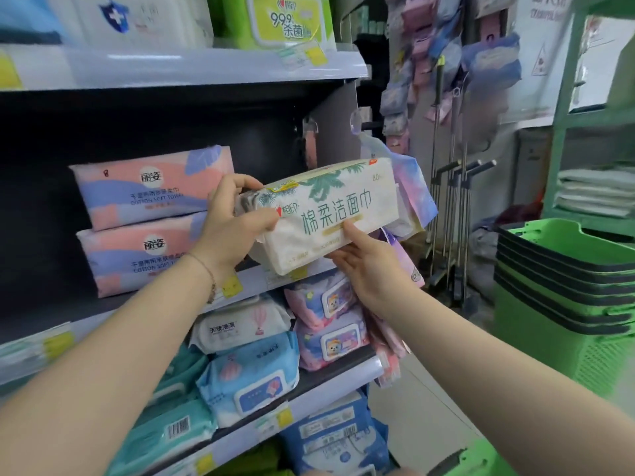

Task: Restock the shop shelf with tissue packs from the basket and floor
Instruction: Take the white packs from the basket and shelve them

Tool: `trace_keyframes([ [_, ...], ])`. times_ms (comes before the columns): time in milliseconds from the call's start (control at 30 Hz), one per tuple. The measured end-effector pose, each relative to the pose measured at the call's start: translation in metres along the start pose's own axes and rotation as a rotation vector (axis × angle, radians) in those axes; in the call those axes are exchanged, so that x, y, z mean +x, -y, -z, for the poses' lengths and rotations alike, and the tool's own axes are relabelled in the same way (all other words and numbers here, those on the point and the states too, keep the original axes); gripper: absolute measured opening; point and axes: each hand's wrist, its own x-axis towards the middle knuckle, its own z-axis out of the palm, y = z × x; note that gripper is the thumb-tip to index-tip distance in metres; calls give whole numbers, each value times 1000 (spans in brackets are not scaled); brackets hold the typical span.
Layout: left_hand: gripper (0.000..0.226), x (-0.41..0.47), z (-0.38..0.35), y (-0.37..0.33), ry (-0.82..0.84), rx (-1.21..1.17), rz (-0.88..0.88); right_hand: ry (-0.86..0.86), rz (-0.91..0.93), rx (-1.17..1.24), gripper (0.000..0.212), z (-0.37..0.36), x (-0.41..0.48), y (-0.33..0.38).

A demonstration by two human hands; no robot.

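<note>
A white tissue pack (pixel 330 207) with green leaf print and green lettering hangs in front of the middle shelf (pixel 264 274), tilted up to the right. My left hand (pixel 233 221) grips its left end. My right hand (pixel 364 266) holds its lower front edge from below. To the left on the same shelf, two pink-and-blue tissue packs (pixel 147 218) lie stacked. The dark space between that stack and the held pack holds nothing I can see.
Wet-wipe packs (pixel 254 362) fill the lower shelves, more packs sit on the top shelf (pixel 213 67). A stack of green shopping baskets (pixel 563 290) stands on the floor at right. Mop handles (pixel 453 201) and hanging packets (pixel 409 190) are beyond the shelf end.
</note>
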Motion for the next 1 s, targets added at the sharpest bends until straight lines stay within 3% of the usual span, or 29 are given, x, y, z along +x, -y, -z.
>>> trace_keyframes([
  [133, 36, 18, -5, 19, -51, 107, 12, -32, -28, -20, 27, -3, 20, -9],
  [300, 57, 29, -14, 51, -43, 363, -112, -230, -87, -203, 37, -1, 39, -8],
  [500, 52, 47, -20, 57, -167, 546, -173, -369, 79, -812, 41, -4, 67, -6],
  [667, 41, 48, -26, 59, -228, 899, -181, -322, 176, -1229, 40, -12, 80, -2],
  [767, 37, 42, -31, 59, -199, 1123, -199, -280, 182, -1359, 31, -11, 81, -5],
  [867, 38, 30, -36, 63, -170, 1236, -300, -218, 237, -1422, 16, -2, 70, -7],
  [1000, 34, 10, -51, 69, -42, 1284, -455, -95, 408, -1693, 20, 26, 43, -7],
])
